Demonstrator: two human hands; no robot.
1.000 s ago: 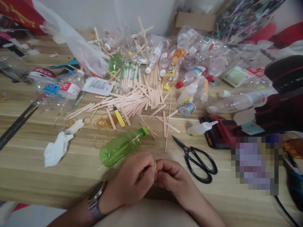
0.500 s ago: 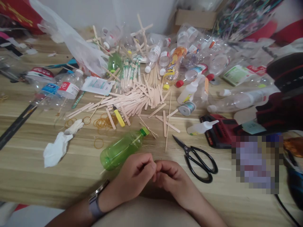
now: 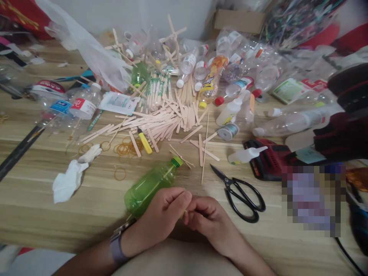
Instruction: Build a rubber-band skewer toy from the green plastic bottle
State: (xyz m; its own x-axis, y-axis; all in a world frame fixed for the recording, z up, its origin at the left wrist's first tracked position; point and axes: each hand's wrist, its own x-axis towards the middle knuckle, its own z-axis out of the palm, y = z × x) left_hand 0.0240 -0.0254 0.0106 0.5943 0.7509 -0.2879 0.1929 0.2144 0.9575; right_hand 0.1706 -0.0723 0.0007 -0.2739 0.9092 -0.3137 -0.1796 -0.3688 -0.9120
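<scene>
My left hand and my right hand meet fingertip to fingertip low in the middle of the wooden table. Both are curled closed, pinching something small between them; only a sliver of yellow-green shows. A watch sits on my left wrist. A green plastic bottle lies on its side just beyond my left hand, touching its knuckles. Black scissors lie to the right of my right hand.
A heap of wooden craft sticks, rubber bands, a yellow cutter, a crumpled tissue, glue bottles and several clear empty bottles crowd the far table. A red tool lies right.
My hands have shifted slightly and closed tighter; the yellow-green piece seen a second ago is now almost hidden. The green bottle sits closer against my left hand.
</scene>
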